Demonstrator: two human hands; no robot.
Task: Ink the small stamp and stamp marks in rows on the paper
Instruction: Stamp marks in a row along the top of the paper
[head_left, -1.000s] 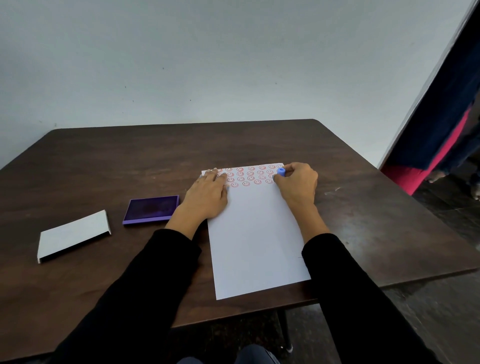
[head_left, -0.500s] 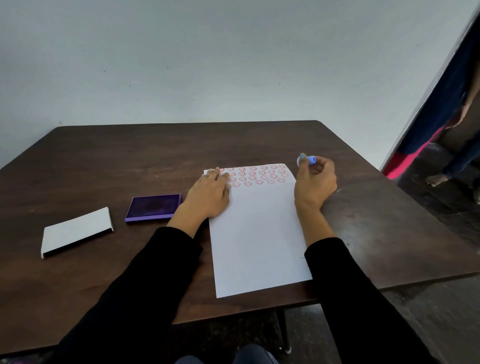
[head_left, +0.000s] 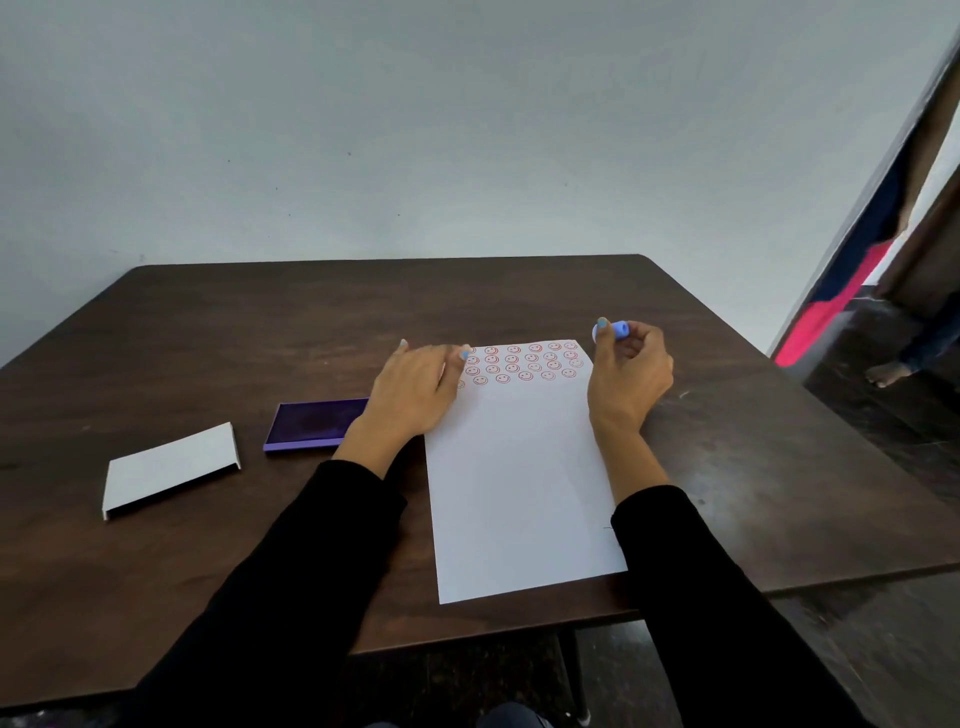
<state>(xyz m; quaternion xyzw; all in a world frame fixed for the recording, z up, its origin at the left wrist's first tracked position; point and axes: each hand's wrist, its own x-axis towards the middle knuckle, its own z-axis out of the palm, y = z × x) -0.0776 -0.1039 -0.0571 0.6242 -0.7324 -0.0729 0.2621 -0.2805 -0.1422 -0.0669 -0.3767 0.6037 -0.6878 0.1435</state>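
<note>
Fingers (head_left: 603, 332) of the right hand (head_left: 628, 374) pinch the small stamp (head_left: 618, 329) — light, rigid, best held mid-barrel — while the left hand (head_left: 415, 387) lies spread on the flimsy paper (head_left: 519, 467).

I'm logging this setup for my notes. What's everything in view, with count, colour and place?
table: one, dark brown, fills the foreground
paper: one, white, rows of red smiley marks at its far end, table centre
ink pad: one, purple, open, left of the paper
lid: one, white, further left
stamp: one, blue, off the paper's far right corner
left hand: on the paper's left edge
right hand: grip on the stamp
sleeves: two, black
</note>
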